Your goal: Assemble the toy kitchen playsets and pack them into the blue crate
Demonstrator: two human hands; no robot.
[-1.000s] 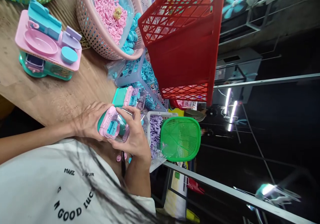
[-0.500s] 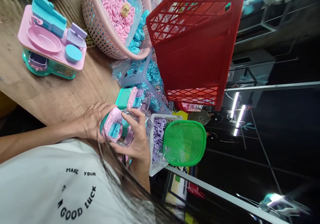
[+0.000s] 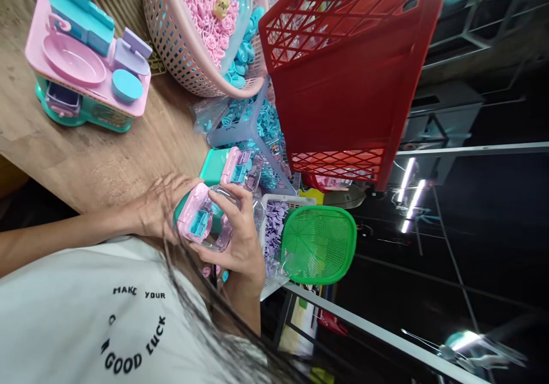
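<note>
Between my two hands is a small toy kitchen (image 3: 199,222), pink and teal with a blue piece on top. My left hand (image 3: 167,205) is closed round its teal base side. My right hand (image 3: 240,229) spans a clear plastic cover (image 3: 225,194) over the toy's top, thumb and fingers gripping its edges. Just beyond, a second toy kitchen (image 3: 217,165) with a similar clear cover lies on the table. A larger toy kitchen (image 3: 88,80) with a pink sink stands further left. Strands of hair partly cross my left hand.
A pink basket (image 3: 171,35) holds pink and blue pieces. Next to it are a lilac crate (image 3: 234,135) of blue parts and a big red crate (image 3: 338,103). A white basket (image 3: 268,201) with purple pieces and a green basket (image 3: 319,244) stand at the right.
The camera view has shifted slightly. My hands keep the same hold on the toy kitchen and its cover, with little visible movement.
</note>
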